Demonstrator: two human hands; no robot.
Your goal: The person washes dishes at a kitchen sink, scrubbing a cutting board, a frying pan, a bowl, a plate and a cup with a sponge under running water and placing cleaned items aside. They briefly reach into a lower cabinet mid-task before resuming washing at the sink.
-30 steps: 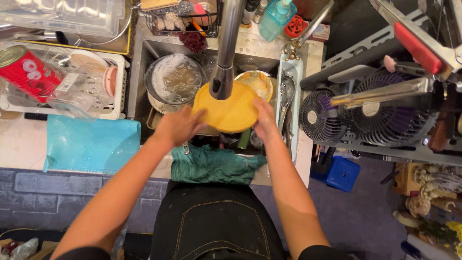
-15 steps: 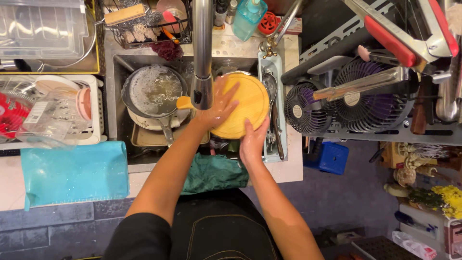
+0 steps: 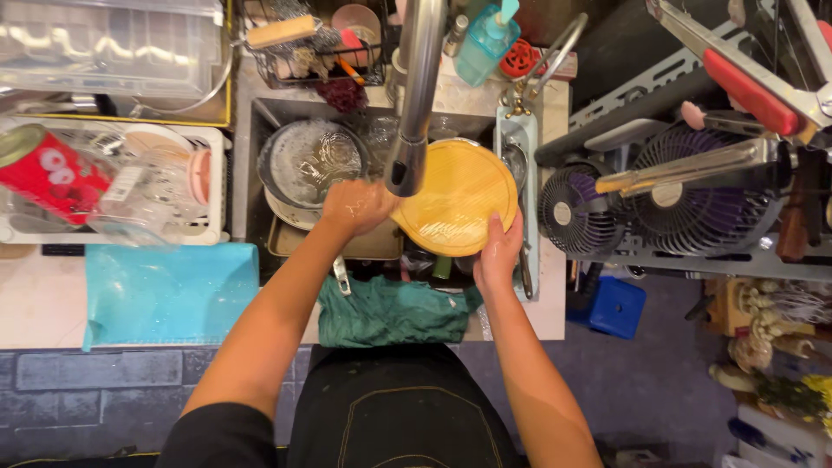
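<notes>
Round yellow board (image 3: 458,208) under the faucet (image 3: 414,95), my right hand (image 3: 497,251) gripping its lower edge, my left hand (image 3: 357,206) pressed on its left rim — fingers curled, pan (image 3: 305,165) left of it.

Round yellow plate (image 3: 459,206), center-right of frame, over the sink. Wet, glossy, w/ faint concentric ridges on the face. Tilted, face up toward the camera. Upper-left edge partly hidden behind the faucet spout. Lower-right rim gripped by right hand (image 3: 497,253); left hand (image 3: 357,206) touching its left edge.
</notes>
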